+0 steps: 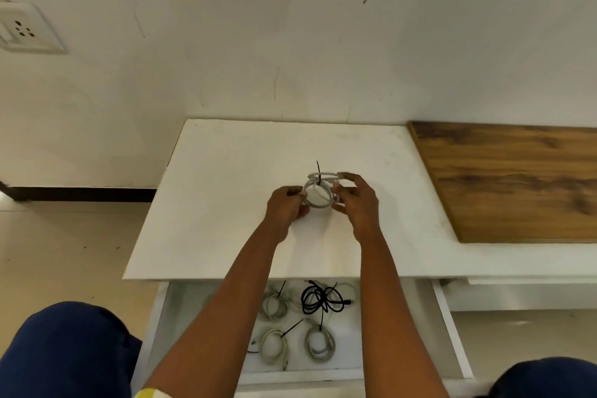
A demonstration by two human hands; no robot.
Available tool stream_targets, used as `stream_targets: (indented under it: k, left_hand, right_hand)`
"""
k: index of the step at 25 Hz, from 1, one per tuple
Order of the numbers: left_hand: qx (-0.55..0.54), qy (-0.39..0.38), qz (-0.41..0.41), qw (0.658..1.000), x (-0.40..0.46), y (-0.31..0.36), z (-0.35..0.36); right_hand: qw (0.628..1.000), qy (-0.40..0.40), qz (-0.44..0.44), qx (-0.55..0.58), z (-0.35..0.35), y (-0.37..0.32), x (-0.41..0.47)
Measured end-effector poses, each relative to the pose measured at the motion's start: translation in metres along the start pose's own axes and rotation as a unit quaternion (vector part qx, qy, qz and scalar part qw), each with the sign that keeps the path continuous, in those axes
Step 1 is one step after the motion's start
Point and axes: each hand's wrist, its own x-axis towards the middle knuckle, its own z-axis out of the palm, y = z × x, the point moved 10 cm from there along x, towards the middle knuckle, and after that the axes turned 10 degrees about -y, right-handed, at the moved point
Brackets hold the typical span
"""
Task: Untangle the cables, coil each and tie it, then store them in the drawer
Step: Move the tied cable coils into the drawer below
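**Both hands hold a tied white coil over the white top, drawer open below**

At far left, a white wall socket (24, 30) sits on the wall, with a dark skirting strip (80, 194) running along the floor beneath it. Near the left corner, a knee in blue cloth (61, 349) fills the frame's edge.

Moving right, the white tabletop (206, 203) stands against the wall. Above its middle, the left hand (287, 207) is closed, its fingers pinching the left side of a white cable coil (319, 191). The coil is held upright, its ring facing the camera, and a black zip tie (319, 174) wraps its top, with the tie's thin tail sticking up. The right hand (358, 200) grips the coil's right side, fingers curled over the top and the thumb beneath. Both forearms reach in from the near edge, crossing over the drawer.

Below the tabletop's near edge, the white drawer (452, 333) stands pulled open. Inside it lie several coiled cables between the two forearms: a pale coil (274, 305) at the far left, a black cable coil (321, 299) just to its right, another pale coil (274, 346) at the near left, and a fourth pale one (319, 344) at the near right. Black ties show on the pale coils; whether the coils touch each other is hard to tell.

Farther right, a brown wooden board (517, 181) lies on the surface beside the white top. At the near right corner is a second blue-clad knee (546, 378).
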Motion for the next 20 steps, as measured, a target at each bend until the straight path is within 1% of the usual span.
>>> stream_targets:
  k: [3,5,8,9,11,13,16,17,20]
  left_hand:
    - [-0.022,-0.067,-0.043,0.997,-0.038,-0.015,0.018]
    - [-0.008,-0.135,-0.086,0.987,-0.060,-0.029,0.032]
    - [0.045,-0.255,-0.167,0.952,-0.091,-0.059,0.057]
    - [0.060,-0.284,-0.198,0.936,-0.099,-0.072,0.064]
    - [0.095,-0.316,-0.262,0.907,-0.110,-0.105,0.074]
    - [0.140,-0.320,-0.316,0.882,-0.114,-0.138,0.079]
    - [0.201,-0.286,-0.369,0.861,-0.112,-0.188,0.081]
    - [0.213,-0.266,-0.376,0.862,-0.108,-0.203,0.084]
    - [0.220,-0.195,-0.348,0.890,-0.083,-0.238,0.094]
  right_hand:
    - [1.000,0.008,0.002,-0.005,-0.031,-0.006,-0.038]
    - [0.999,-0.011,0.036,-0.009,-0.049,-0.003,-0.063]
    - [0.988,-0.051,0.138,-0.051,-0.073,0.016,-0.103]
    - [0.980,-0.065,0.177,-0.061,-0.079,0.024,-0.115]
    - [0.959,-0.089,0.258,-0.077,-0.088,0.046,-0.133]
    - [0.935,-0.101,0.323,-0.102,-0.092,0.076,-0.142]
    - [0.899,-0.105,0.394,-0.158,-0.090,0.128,-0.142]
    - [0.887,-0.103,0.403,-0.200,-0.090,0.145,-0.138]
    - [0.837,-0.114,0.391,-0.367,-0.087,0.180,-0.124]
